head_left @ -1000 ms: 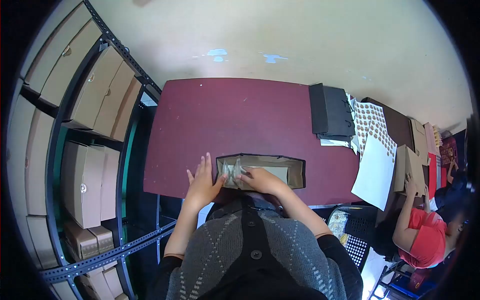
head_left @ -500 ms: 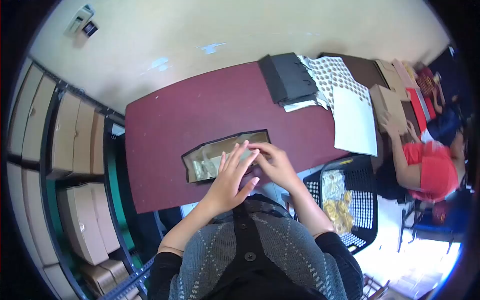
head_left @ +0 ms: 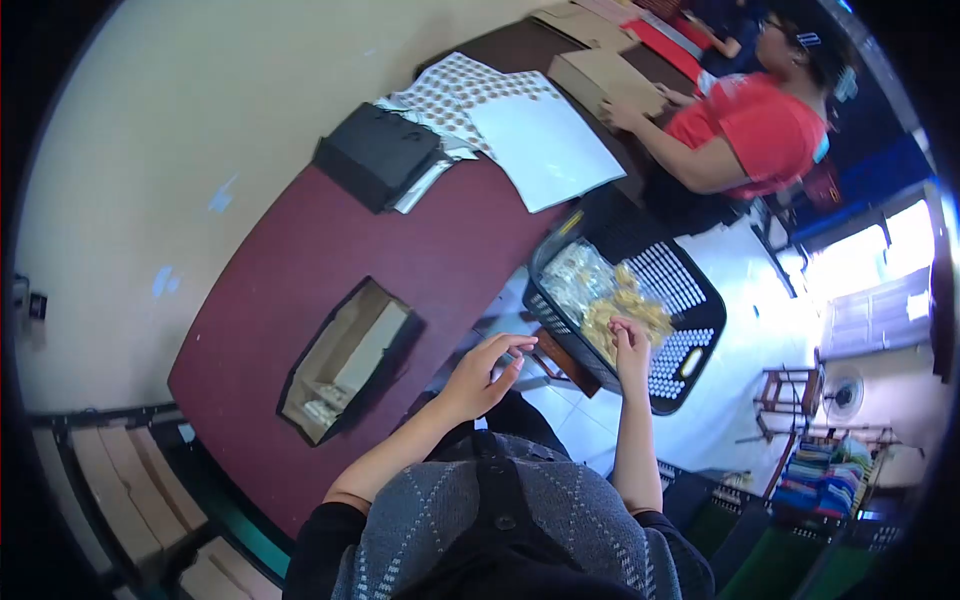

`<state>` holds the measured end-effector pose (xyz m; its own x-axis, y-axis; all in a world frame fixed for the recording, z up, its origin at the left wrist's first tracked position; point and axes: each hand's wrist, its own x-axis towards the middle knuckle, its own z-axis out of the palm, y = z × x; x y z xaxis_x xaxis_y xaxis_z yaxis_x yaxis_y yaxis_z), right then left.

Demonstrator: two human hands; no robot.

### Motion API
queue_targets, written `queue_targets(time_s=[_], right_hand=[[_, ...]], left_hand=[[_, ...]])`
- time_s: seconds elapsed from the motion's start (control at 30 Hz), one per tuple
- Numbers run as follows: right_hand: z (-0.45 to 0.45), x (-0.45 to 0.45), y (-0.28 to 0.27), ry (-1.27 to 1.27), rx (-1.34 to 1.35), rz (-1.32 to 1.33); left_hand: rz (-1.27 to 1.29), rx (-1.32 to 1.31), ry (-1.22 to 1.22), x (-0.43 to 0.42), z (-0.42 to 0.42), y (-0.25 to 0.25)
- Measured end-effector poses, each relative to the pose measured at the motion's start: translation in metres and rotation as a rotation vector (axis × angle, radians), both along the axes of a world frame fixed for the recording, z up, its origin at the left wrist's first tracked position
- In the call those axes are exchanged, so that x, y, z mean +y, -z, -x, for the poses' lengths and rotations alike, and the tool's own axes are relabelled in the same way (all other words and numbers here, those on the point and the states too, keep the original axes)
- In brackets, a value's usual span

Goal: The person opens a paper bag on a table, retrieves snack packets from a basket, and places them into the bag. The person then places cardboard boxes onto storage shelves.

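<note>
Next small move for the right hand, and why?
Probably lower the right hand to pinch one gold-coloured packet in the black basket. In this view the hand overlaps that pile, though contact can't be told. The left hand looks empty, and the open black box on the table has small packets at one end, with room beyond.

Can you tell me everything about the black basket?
The basket looks like black plastic, with straight sides, rounded corners and lots of little holes. There's an oval handle opening in one end. It's open on top and sits at an angle beside the maroon table. Inside are shiny, clear-looking silvery packets and gold-coloured packets. The person's right hand is over one side; I can't tell if it touches. What holds the basket up is mostly hidden.
</note>
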<state>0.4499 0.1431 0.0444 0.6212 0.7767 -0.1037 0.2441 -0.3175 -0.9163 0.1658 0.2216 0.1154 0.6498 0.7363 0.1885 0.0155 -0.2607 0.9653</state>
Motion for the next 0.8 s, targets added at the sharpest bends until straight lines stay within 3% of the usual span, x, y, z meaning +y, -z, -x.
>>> queue_targets(time_s=[0.1, 0.2, 0.33, 0.4, 0.5, 0.63, 0.67, 0.73, 0.8], right_hand=[[-0.016, -0.033, 0.003, 0.211, 0.081, 0.01], [-0.046, -0.067, 0.048, 0.282, 0.091, -0.067], [-0.068, -0.08, 0.055, 0.338, 0.242, 0.092], [-0.082, -0.082, 0.079, 0.358, 0.253, 0.029], [-0.114, -0.08, 0.106, 0.246, 0.163, 0.165], [-0.147, -0.076, 0.158, 0.003, 0.185, 0.344], [-0.152, -0.071, 0.166, -0.048, 0.24, 0.345], [-0.159, -0.057, 0.2, -0.206, 0.056, 0.505], [-0.149, -0.039, 0.201, -0.197, 0.07, 0.405]], left_hand=[[0.044, 0.019, 0.121, -0.004, -0.031, 0.029], [0.111, 0.081, 0.238, 0.005, -0.059, 0.05], [0.106, 0.134, 0.22, 0.039, -0.104, 0.072], [0.086, 0.126, 0.073, 0.067, -0.128, 0.086], [0.229, 0.158, -0.052, 0.097, -0.167, 0.098], [0.136, 0.402, -0.028, 0.112, -0.218, 0.123], [0.117, 0.475, 0.014, 0.116, -0.228, 0.141], [0.087, 0.648, 0.134, 0.121, -0.239, 0.173], [0.092, 0.836, 0.245, 0.13, -0.238, 0.256]])
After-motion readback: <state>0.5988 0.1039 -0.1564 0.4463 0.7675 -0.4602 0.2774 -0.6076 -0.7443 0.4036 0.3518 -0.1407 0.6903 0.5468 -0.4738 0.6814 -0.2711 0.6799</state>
